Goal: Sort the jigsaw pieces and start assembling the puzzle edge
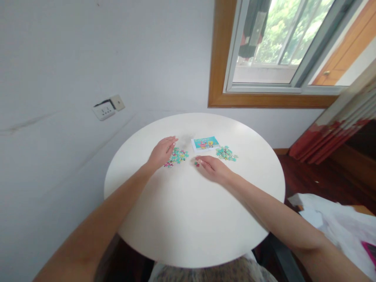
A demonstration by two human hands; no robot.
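Observation:
My left hand (162, 152) hovers at the left edge of a loose pile of jigsaw puzzle pieces (178, 156), coloured teal, pink and yellow. Its fingers stretch to the right with the thumb a little apart, and I see nothing held in them. Near the middle of the white round table (190, 219), my right hand (214, 168) has its fingertips closed on a small puzzle piece (196, 164) with red and green on it. The fingers partly cover that piece. Just beyond lies a picture card (207, 143) with cartoon figures on teal. A second pile of puzzle pieces (226, 153) sits right of the card.
A white wall with a socket (104, 110) borders the table at the left and back. The wood-framed window (264, 100) is at the back right, beside a red and beige curtain (320, 139). White plastic bags (326, 219) lie to the right, below table height.

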